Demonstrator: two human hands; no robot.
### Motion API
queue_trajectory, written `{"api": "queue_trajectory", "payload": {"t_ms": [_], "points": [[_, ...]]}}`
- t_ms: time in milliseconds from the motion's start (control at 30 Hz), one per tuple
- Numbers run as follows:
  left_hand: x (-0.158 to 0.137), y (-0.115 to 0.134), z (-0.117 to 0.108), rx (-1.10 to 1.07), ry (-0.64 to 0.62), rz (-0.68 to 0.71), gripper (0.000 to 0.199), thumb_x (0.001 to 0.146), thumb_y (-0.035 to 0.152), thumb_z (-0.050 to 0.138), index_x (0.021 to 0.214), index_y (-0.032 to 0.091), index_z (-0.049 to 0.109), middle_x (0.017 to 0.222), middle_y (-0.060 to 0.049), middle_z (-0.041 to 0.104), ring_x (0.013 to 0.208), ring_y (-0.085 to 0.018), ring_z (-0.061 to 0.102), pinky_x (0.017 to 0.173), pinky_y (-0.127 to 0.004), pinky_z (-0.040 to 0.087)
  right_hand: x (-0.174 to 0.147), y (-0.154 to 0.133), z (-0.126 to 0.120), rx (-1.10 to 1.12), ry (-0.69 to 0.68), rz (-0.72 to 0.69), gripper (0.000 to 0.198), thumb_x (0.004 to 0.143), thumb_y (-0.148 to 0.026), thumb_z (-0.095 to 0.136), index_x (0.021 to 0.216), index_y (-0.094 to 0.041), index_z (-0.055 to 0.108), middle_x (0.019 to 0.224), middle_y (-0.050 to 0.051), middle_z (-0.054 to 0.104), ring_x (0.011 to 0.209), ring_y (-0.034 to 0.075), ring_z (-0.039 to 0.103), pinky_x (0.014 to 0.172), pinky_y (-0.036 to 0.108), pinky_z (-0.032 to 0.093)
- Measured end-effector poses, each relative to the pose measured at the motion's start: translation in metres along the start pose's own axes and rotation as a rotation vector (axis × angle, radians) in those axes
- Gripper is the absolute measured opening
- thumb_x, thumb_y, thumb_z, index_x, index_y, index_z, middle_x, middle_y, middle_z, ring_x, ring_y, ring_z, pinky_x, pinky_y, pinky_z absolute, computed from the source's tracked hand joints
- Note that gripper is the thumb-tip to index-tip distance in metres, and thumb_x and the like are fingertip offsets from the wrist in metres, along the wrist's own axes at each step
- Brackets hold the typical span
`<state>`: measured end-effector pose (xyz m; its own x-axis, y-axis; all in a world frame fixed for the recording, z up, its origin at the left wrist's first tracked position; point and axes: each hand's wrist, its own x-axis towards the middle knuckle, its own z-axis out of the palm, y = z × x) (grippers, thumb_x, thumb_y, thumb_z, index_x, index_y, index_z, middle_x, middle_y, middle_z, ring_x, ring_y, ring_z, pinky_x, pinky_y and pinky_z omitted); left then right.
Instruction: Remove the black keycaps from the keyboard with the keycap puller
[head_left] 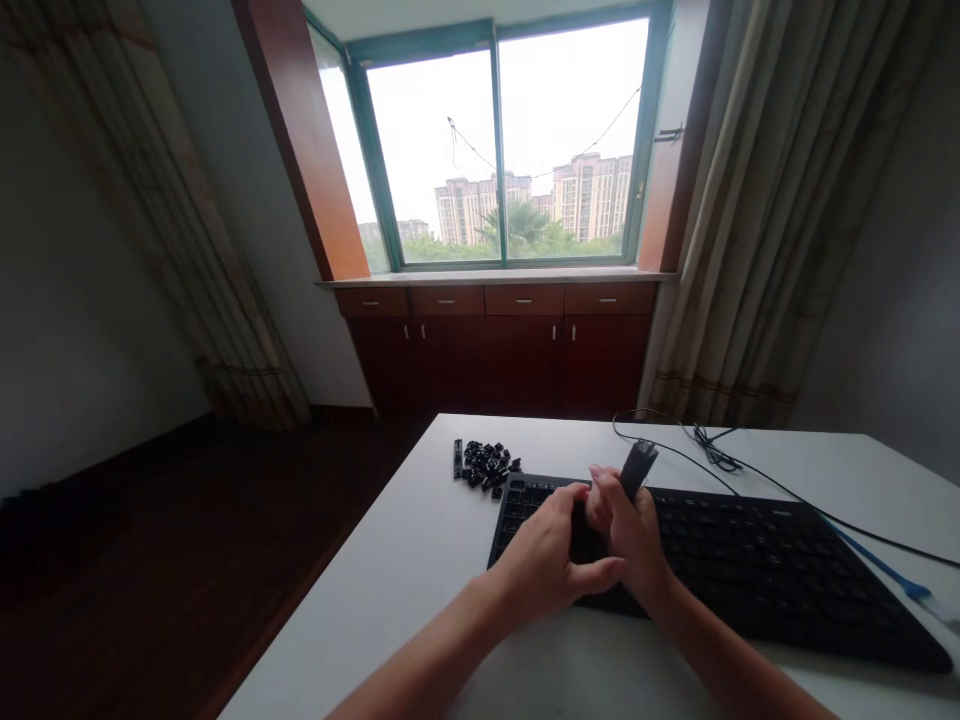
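Note:
A black keyboard (750,560) lies across the white table. My right hand (630,530) is closed around a dark bar-shaped piece (640,465), its upper end sticking out above the fist; the kind is not clear. My left hand (544,545) rests over the keyboard's left part, thumb and index finger apart, the thumb reaching to the right hand. Its other fingers are partly hidden. Beyond the keyboard's left corner lies a pile of small black keycaps (487,465), with a longer black piece (458,458) beside it.
A thin black cable (720,455) coils behind the keyboard and runs right. At the right edge lies a slim blue tool (885,568) with a pale end. The white table (390,560) ends at the left over a dark floor. Cabinets (495,350) stand under a window.

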<state>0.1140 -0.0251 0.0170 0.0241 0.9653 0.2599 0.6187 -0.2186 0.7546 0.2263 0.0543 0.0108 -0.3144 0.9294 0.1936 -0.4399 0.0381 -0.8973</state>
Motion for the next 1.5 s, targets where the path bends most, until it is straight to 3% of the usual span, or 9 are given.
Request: {"api": "queue_trajectory", "payload": {"t_ms": [167,333,467,633,933,1233,1333,1500], "points": [[0.001,-0.008,-0.008,0.071,-0.013,-0.018,0.086,0.069,0.055,0.086,0.139,0.017,0.054,0.14,-0.017,0.06,0.126,-0.035,0.059,0.109,-0.048,0.048,0.008,-0.009,-0.01,0.158,0.041,0.103,0.05,0.083,-0.038,0.073,0.054,-0.023,0.035,0.049,-0.008,0.03,0.044,0.008,0.026,0.043,0.025,0.029],[0.001,-0.007,-0.005,0.092,-0.004,0.014,0.088,0.068,0.057,0.087,0.139,0.018,0.053,0.138,-0.015,0.061,0.125,-0.034,0.059,0.109,-0.048,0.048,0.011,-0.005,-0.01,0.064,0.058,0.114,0.049,0.085,-0.043,0.072,0.054,-0.022,0.041,0.05,-0.007,0.037,0.045,0.009,0.033,0.047,0.025,0.036],[0.002,-0.005,-0.006,0.141,0.007,0.081,0.064,0.075,0.049,0.085,0.128,0.022,0.063,0.129,-0.01,0.066,0.118,-0.03,0.062,0.104,-0.044,0.051,0.008,-0.001,-0.007,-0.065,0.023,0.069,0.049,0.084,-0.052,0.073,0.057,-0.022,0.044,0.049,-0.006,0.04,0.045,0.009,0.036,0.046,0.025,0.035],[0.005,-0.012,-0.009,0.247,0.066,0.123,0.025,0.089,0.037,0.074,0.109,0.021,0.074,0.116,-0.009,0.071,0.111,-0.027,0.064,0.102,-0.042,0.052,0.008,0.003,-0.009,0.025,0.092,0.047,0.047,0.082,-0.047,0.075,0.059,-0.022,0.042,0.049,-0.008,0.038,0.043,0.008,0.032,0.041,0.024,0.03],[0.005,-0.012,-0.008,0.324,0.074,0.216,0.014,0.088,0.029,0.071,0.099,0.021,0.076,0.101,-0.007,0.076,0.095,-0.024,0.069,0.09,-0.038,0.056,0.007,0.003,-0.009,0.065,0.118,0.034,0.047,0.082,-0.042,0.075,0.059,-0.023,0.038,0.051,-0.009,0.034,0.043,0.008,0.03,0.04,0.024,0.029],[0.013,-0.034,-0.051,-0.006,0.284,-0.005,0.019,0.088,0.029,0.068,0.105,0.019,0.07,0.1,-0.004,0.076,0.089,-0.017,0.074,0.083,-0.031,0.062,0.005,-0.008,-0.006,0.1,0.145,0.057,0.052,0.078,-0.039,0.077,0.054,-0.023,0.034,0.05,-0.008,0.032,0.043,0.007,0.028,0.04,0.026,0.023],[0.013,-0.049,-0.07,0.113,0.374,-0.081,0.019,0.088,0.032,0.069,0.101,0.019,0.068,0.1,-0.005,0.076,0.088,-0.02,0.074,0.081,-0.034,0.061,0.004,-0.009,-0.007,0.098,0.132,0.064,0.052,0.079,-0.039,0.077,0.054,-0.023,0.034,0.05,-0.008,0.032,0.043,0.007,0.029,0.041,0.025,0.024],[0.009,-0.074,-0.093,0.499,0.481,-0.193,0.019,0.09,0.041,0.066,0.091,0.023,0.068,0.094,-0.002,0.077,0.086,-0.023,0.073,0.079,-0.036,0.056,0.004,-0.007,-0.009,0.098,0.114,0.069,0.05,0.082,-0.038,0.075,0.056,-0.022,0.036,0.051,-0.008,0.033,0.044,0.007,0.029,0.042,0.025,0.024]]}}
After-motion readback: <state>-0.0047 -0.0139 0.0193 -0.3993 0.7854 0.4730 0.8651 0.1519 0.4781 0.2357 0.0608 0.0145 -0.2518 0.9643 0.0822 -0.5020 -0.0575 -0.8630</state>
